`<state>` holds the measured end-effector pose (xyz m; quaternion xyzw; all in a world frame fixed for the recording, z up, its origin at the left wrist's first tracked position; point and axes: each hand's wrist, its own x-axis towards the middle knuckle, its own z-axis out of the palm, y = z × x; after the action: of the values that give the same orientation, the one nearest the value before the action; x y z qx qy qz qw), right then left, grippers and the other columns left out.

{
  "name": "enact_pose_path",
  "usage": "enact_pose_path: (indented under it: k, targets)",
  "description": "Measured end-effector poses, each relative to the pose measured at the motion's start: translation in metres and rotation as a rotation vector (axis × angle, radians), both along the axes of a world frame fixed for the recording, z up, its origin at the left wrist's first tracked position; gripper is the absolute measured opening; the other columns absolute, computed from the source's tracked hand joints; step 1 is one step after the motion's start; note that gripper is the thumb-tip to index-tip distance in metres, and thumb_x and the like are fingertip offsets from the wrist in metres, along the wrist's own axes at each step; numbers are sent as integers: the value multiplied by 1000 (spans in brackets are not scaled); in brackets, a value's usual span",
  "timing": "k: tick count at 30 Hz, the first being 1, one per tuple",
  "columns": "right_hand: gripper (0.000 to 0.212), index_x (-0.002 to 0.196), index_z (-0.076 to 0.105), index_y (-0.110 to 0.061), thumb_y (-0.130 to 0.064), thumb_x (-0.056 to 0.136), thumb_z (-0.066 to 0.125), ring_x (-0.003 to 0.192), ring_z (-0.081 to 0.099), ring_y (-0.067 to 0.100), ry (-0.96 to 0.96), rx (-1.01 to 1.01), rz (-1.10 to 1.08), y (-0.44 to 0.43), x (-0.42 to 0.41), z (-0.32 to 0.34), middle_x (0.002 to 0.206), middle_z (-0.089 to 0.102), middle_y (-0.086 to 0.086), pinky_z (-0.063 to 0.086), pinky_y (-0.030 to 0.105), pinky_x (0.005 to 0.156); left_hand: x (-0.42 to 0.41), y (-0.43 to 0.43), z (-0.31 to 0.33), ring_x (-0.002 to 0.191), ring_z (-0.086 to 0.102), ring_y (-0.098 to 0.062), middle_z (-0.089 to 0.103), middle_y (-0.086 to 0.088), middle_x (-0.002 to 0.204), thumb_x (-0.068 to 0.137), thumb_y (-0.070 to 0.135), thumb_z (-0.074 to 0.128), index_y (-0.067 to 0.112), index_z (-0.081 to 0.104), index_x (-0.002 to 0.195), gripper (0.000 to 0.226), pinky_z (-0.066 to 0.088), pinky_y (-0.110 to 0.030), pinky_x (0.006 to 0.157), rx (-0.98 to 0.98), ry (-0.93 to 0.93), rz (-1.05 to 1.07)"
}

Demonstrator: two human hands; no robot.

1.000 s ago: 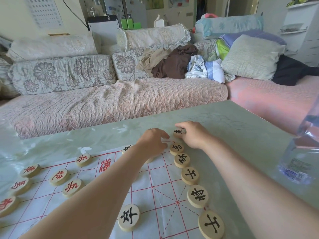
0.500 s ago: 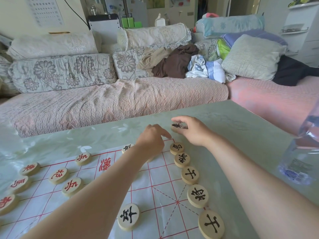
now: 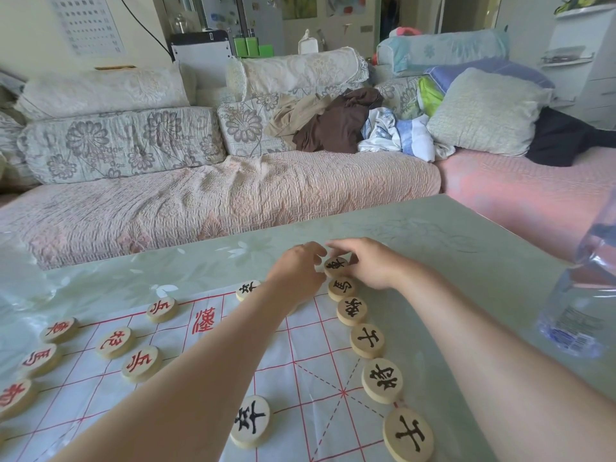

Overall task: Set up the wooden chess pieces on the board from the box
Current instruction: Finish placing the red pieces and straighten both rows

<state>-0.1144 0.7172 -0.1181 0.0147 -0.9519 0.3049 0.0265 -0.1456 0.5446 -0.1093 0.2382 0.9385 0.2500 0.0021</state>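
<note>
Red-lettered pieces (image 3: 115,341) sit on the board (image 3: 300,368) at left; left hand (image 3: 296,271) fingers curled, grasp not discernible, tips beside the black-lettered piece (image 3: 336,265) at the board's far right corner, pinched by right hand (image 3: 373,263); bottle (image 3: 580,311) far right.

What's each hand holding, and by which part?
Right hand pinches the far black-marked piece by its rim. Left hand sits beside it, fingers curled; contact cannot be told.
</note>
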Motion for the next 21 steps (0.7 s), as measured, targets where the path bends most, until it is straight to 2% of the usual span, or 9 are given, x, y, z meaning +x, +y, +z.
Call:
enact_pose_path:
  k: [2,6,11,14,18,21]
  targets:
    - [57,144,44,-43,-17,96,59,94,53,8,1,8,-46,5,-2,-1,124,57,-21,43,26,90,-1,0,-1,98,59,-16,62,9,113,85,21,68,30,59,119,36,51,-35,88,-8,4,-4]
    - [50,141,52,-33,-12,96,58,97,51,10,13,24,-80,6,0,-4,120,62,-15,42,24,92,0,0,-3,92,60,-14,66,12,109,85,23,68,33,66,109,26,52,-34,86,4,-7,12]
    - [52,142,51,-32,-10,96,57,97,49,10,40,41,-72,0,5,0,122,63,-13,42,28,96,5,-4,-2,100,60,-17,63,10,113,86,21,66,32,63,115,31,51,-37,90,-3,12,16]
    - [44,137,56,-28,-9,97,56,98,53,13,41,-19,-89,4,13,6,117,61,-7,40,25,87,11,-7,0,95,58,-15,59,6,108,86,15,63,30,63,113,31,50,-33,86,30,65,2]
    - [15,104,69,-31,-23,92,65,89,60,12,13,-88,-79,10,29,16,98,65,-9,42,22,71,24,-13,-1,79,55,-8,59,16,95,85,16,61,39,67,102,29,45,-21,73,43,21,-63]
    - [10,95,70,-34,-38,86,73,80,59,4,-45,-116,-67,6,41,12,91,65,-13,40,18,64,36,-16,-3,78,58,-10,52,18,97,88,17,55,52,62,113,43,51,-27,71,-34,-3,-104]
